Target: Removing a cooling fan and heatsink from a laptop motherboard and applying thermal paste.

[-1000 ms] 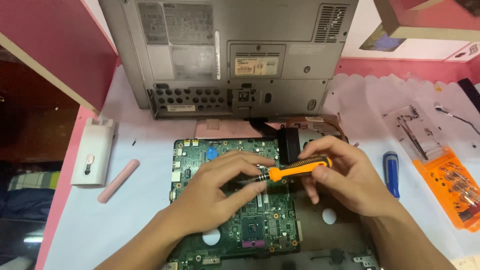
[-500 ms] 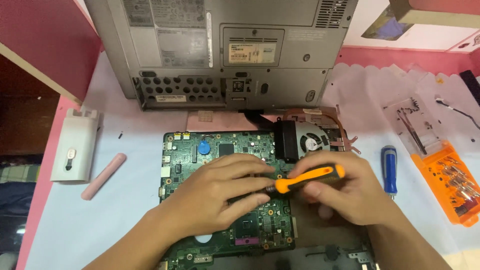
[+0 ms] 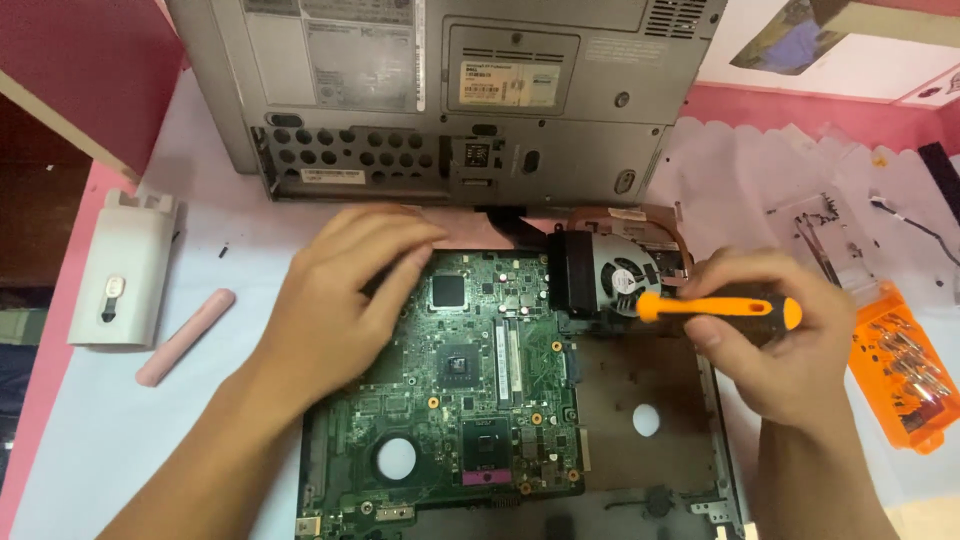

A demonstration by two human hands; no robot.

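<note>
Green laptop motherboard (image 3: 470,390) needs steadying flat under the spread left hand (image 3: 340,300) while the right hand (image 3: 775,345), its grip pinching the orange-handled screwdriver (image 3: 720,310), works squarely at the round cooling fan (image 3: 620,275).

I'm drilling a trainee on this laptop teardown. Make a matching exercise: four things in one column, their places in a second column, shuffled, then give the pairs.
Things:
1. orange-handled screwdriver
2. green motherboard
3. pink stick
4. orange bit case

Places:
A. under the left hand
B. far right of the table
C. in the right hand, over the cooling fan
D. beside the white plastic cover, on the left

Pairs: 1-C, 2-A, 3-D, 4-B
</note>
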